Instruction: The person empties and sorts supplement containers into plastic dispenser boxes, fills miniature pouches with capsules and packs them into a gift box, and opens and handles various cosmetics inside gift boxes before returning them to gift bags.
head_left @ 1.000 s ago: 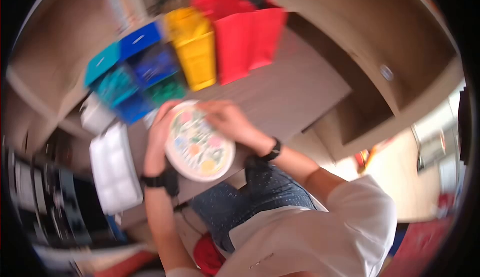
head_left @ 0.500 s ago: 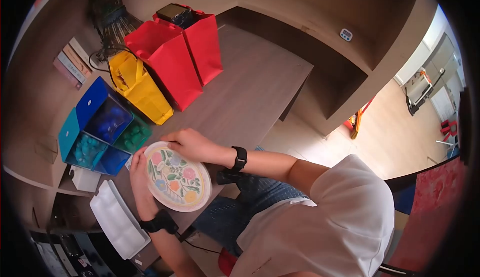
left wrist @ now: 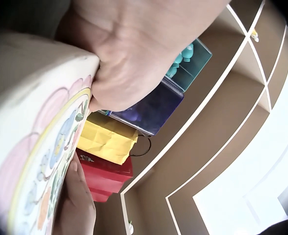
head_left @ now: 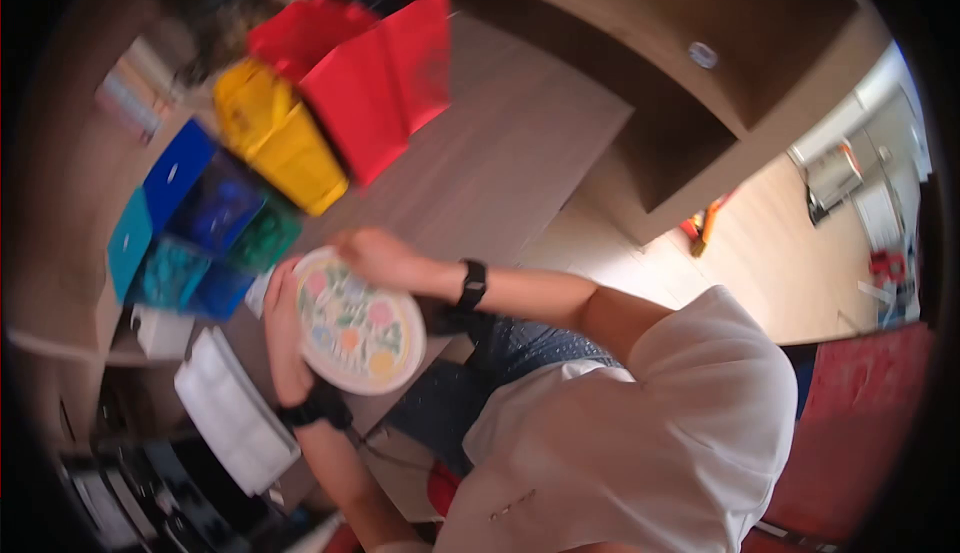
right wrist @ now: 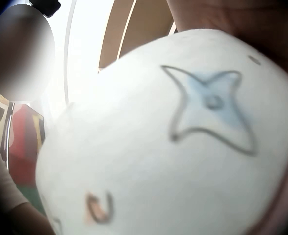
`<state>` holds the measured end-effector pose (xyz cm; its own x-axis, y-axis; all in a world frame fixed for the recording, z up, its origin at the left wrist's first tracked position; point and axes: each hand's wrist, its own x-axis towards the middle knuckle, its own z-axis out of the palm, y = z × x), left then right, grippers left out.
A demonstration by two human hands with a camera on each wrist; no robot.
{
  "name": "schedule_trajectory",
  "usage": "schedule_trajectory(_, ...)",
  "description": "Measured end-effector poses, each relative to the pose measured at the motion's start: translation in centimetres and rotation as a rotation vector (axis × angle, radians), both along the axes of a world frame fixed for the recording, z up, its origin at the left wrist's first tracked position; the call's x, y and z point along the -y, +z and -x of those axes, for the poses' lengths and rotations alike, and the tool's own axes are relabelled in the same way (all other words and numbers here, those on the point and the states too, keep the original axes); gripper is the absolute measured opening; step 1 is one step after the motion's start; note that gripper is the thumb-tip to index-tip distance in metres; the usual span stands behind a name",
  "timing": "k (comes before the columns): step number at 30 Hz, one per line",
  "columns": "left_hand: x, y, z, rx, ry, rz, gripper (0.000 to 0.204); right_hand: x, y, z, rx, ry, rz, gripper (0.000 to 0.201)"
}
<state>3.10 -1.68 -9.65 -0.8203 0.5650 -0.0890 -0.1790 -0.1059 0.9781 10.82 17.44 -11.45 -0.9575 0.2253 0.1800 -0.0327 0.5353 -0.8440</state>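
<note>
An oval floral dish (head_left: pixel 362 323) with a white rim is held between both hands, over the front of the table. My left hand (head_left: pixel 287 328) grips its left edge; the left wrist view shows the palm against the thick white side. At the top edge, my right hand (head_left: pixel 385 260) holds on, blurred in the head view. Its thumb (left wrist: pixel 74 174) lies along the flowered face in the left wrist view. From the right wrist, the white outside of the dish (right wrist: pixel 134 132) shows a blue four-pointed flower. Most fingertips are hidden.
Blue and teal bins (head_left: pixel 180 213) with small items stand at the left. Beside them are a yellow bag (head_left: pixel 285 143) and red bags (head_left: pixel 365 83). A white tray (head_left: pixel 235 413) lies by the table's left side. Shelving (head_left: pixel 740 73) borders the far side.
The head view has swung, so the bags and bins sit further left in it than a second ago. Both hands keep hold of the dish, with little change in its pose.
</note>
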Motion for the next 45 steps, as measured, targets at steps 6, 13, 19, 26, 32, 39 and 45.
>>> schedule_trajectory(6,0.7,-4.1,2.1,-0.333,0.095,0.089,0.022,0.6,-0.4,-1.6,-0.131,-0.017,-0.074,0.029)
schedule_trajectory(13,1.6,-0.2,-1.8,-0.642,0.404,0.362,0.026,-0.2,-1.6,-1.8,-0.070,0.055,0.243,0.037)
schedule_trajectory(19,2.7,0.2,-9.1,-1.048,0.295,0.837,0.062,0.1,0.3,-6.5,-0.031,0.123,-0.041,0.059)
schedule_trajectory(26,2.0,0.2,-9.9,-0.684,0.454,0.765,0.067,-0.9,1.5,-6.7,0.045,0.148,0.001,0.060)
schedule_trajectory(32,2.1,-1.0,-10.0,-0.604,0.526,0.788,0.052,-1.4,2.5,-8.2,0.105,0.232,-0.160,0.072)
schedule_trajectory(39,0.1,-1.5,-9.5,-0.380,0.543,0.531,0.041,-0.6,4.3,-8.8,0.113,0.227,0.688,0.093)
schedule_trajectory(45,-1.7,1.8,-7.5,-0.440,0.395,0.234,0.040,-4.3,6.9,-9.0,0.039,0.106,0.926,0.088)
